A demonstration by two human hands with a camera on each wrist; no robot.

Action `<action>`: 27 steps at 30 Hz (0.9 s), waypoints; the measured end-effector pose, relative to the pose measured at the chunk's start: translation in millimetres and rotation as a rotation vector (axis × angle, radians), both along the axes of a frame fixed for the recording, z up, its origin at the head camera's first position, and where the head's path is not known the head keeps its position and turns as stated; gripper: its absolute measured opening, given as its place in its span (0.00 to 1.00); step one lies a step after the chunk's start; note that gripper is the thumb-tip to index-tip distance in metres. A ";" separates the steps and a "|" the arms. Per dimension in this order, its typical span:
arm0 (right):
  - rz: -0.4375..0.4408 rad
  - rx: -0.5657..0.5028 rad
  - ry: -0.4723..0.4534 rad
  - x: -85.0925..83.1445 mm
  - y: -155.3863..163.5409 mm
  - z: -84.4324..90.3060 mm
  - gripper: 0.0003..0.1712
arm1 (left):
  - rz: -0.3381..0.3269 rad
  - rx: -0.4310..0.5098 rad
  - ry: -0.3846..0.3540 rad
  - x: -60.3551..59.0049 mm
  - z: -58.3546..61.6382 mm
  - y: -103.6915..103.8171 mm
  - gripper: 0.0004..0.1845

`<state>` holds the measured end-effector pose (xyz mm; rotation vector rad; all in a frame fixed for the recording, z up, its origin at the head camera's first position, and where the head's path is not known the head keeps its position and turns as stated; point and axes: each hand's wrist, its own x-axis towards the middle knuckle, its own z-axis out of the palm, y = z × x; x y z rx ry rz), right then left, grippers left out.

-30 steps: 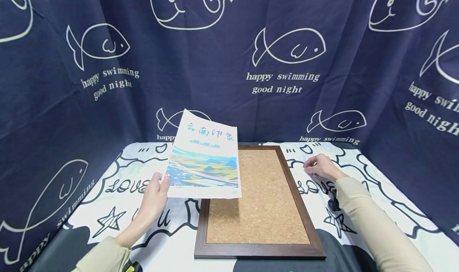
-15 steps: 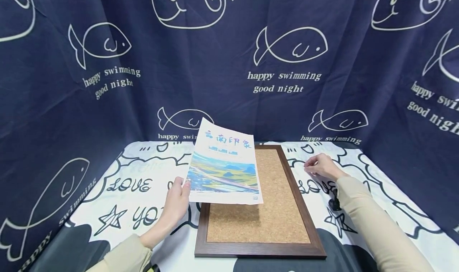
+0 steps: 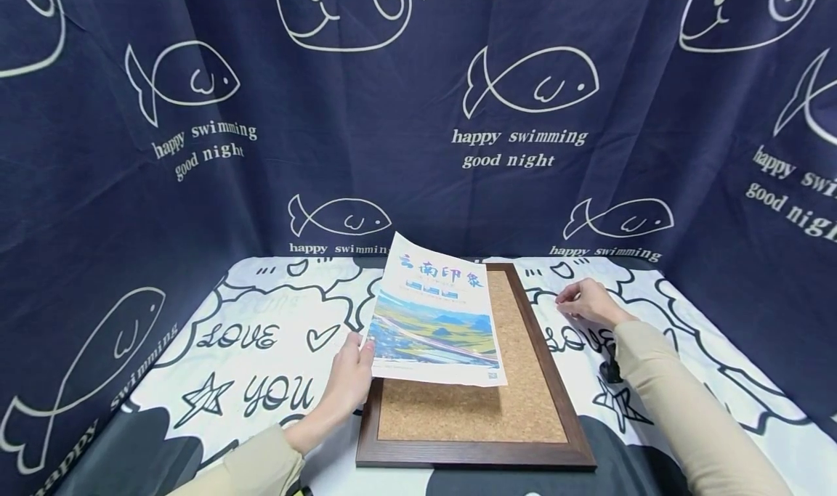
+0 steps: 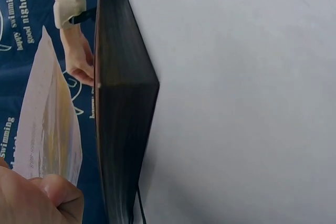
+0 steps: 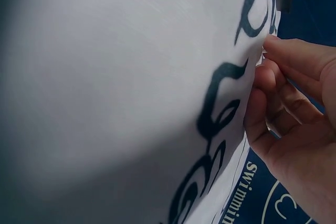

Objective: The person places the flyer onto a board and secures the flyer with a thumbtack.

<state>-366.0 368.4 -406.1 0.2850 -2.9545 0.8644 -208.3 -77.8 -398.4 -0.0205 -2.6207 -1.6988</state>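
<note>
Poster [image 3: 434, 322]: raised over the left and middle of the cork board [image 3: 458, 416], long axis running away from you; its heading is at the far end, its landscape at the near end, its far left corner pointing up.
Left hand [image 3: 353, 369]: your fingers and thumb pinch the poster's left edge near its lower corner.
Right hand [image 3: 591, 303]: your fingers curl, tips drawn close to the thumb; you cannot tell what, if anything, they hold.
Frame edges: the dark frame [image 3: 474, 454] borders all 4 sides of the cork; the poster overlaps your left rail.
Open room: you see bare cork at the near and right sides.
Surroundings: the bench [image 3: 281, 307] bears a printed cloth; a blue curtain [image 3: 418, 125] hangs behind.
</note>
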 end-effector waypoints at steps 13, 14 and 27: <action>-0.001 -0.023 -0.005 -1.8 0.8 -2.1 0.08 | -0.063 0.117 -0.111 2.0 -0.2 18.2 0.14; -0.003 -0.026 -0.014 -1.7 0.7 -1.8 0.08 | -0.067 0.120 -0.116 2.5 -0.6 19.0 0.15; 0.017 -0.037 -0.008 -0.6 1.6 -1.6 0.09 | -0.152 0.262 -0.209 3.9 -1.8 29.5 0.12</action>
